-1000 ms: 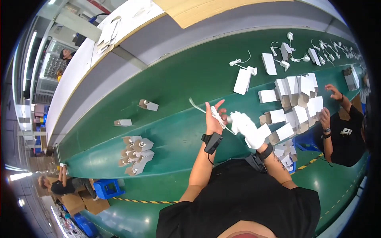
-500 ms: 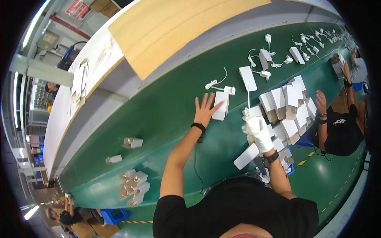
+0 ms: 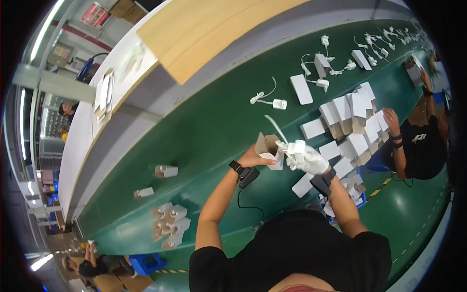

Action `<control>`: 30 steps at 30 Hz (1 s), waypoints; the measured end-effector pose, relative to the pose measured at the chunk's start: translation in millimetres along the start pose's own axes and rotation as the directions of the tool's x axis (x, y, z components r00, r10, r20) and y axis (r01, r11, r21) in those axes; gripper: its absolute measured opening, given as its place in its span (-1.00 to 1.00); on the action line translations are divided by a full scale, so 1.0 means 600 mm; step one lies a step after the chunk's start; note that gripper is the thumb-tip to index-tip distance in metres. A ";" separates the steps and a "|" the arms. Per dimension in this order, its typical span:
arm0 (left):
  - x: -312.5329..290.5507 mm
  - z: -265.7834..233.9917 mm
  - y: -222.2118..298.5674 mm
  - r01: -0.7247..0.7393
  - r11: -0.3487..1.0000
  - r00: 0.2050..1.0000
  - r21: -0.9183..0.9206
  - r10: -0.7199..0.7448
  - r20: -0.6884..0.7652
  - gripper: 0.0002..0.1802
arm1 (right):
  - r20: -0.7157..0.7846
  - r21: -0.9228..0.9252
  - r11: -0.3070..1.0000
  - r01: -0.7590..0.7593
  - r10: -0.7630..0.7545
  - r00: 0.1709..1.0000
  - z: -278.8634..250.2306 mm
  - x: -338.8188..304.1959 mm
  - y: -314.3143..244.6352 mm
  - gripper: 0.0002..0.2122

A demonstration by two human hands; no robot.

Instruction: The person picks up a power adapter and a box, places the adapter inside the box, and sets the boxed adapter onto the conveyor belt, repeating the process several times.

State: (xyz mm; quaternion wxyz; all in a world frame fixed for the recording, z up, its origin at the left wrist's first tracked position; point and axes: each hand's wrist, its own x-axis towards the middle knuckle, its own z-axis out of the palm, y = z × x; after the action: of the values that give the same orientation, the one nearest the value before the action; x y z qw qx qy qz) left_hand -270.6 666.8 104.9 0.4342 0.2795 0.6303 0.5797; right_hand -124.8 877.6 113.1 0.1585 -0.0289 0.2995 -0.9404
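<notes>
My left hand (image 3: 254, 156) is bare and wrapped round a small white box (image 3: 276, 163), whose top stands open and shows a brown inside. Close to the right of that opening, my white-gloved right hand (image 3: 311, 159) grips a white charger (image 3: 297, 150) with its cable bundled; the loose cable end sticks up to the left. Another white charger with a cable (image 3: 279, 103) lies on the green conveyor just beyond my hands. A closed-looking white box (image 3: 302, 89) lies to its right.
A pile of white boxes (image 3: 357, 112) covers the belt at my right, beside a co-worker's hand (image 3: 390, 119). More chargers (image 3: 322, 84) lie far right. At left stand several open boxes (image 3: 170, 219) holding white pieces. A shelf with a yellow board (image 3: 194, 44) borders the far side.
My left hand has taken the box up off the belt and turned its open end up. My right hand has brought the charger leftward, next to the box. A co-worker's hand reached the pile.
</notes>
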 end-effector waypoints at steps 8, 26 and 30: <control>-0.116 0.061 -0.010 0.001 0.849 0.997 0.528 0.037 -0.062 -0.04 | -0.282 -0.830 -0.549 -0.102 0.254 0.925 0.178 0.059 -0.003 -0.68; -0.172 0.116 -0.242 0.072 0.824 0.925 0.563 0.156 -0.346 -0.13 | -0.446 -0.622 0.418 -0.662 0.506 0.739 -0.024 0.032 0.158 -0.72; -0.176 0.114 -0.241 0.019 0.778 0.926 0.629 0.223 -0.303 -0.21 | -0.440 -0.771 0.178 -0.612 0.547 0.713 -0.007 0.023 0.164 -0.73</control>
State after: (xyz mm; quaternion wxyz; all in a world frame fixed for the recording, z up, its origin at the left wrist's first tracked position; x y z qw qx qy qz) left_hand -139.6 585.1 -9.0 0.1617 0.3295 0.8379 0.4040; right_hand -111.1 799.5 52.8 0.4523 0.0384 0.7328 -0.5069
